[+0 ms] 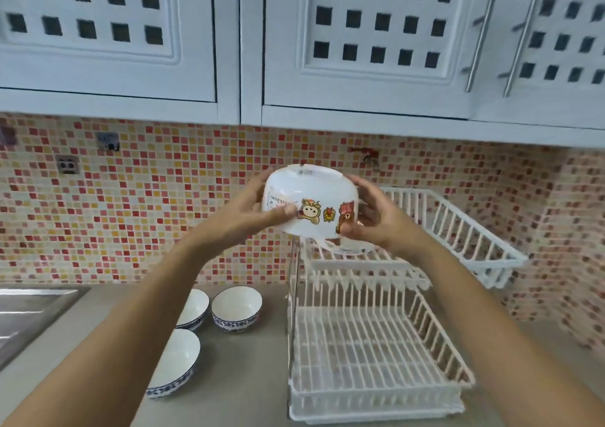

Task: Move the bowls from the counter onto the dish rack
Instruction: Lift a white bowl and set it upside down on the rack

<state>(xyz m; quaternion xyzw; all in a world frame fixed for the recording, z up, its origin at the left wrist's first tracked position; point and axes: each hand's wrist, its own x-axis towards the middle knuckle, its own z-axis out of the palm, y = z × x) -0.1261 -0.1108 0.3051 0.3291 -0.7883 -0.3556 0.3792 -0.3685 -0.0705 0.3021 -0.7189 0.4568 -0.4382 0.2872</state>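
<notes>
A white bowl with cartoon stickers (311,202) is held upside down in the air, just above the top tier of the white two-tier dish rack (370,348). My left hand (258,210) grips its left side and my right hand (373,217) grips its right side. Three white bowls with blue patterned rims stand upright on the grey counter (255,380) left of the rack: one at the back right (236,307), one behind my left forearm (194,307), one nearer the front (175,361). Something pale lies on the top tier under the held bowl, mostly hidden.
A steel sink (29,312) lies at the left edge. White wall cupboards (360,49) hang low overhead. A side basket (465,233) juts from the rack's upper right. The mosaic wall carries sockets (68,164).
</notes>
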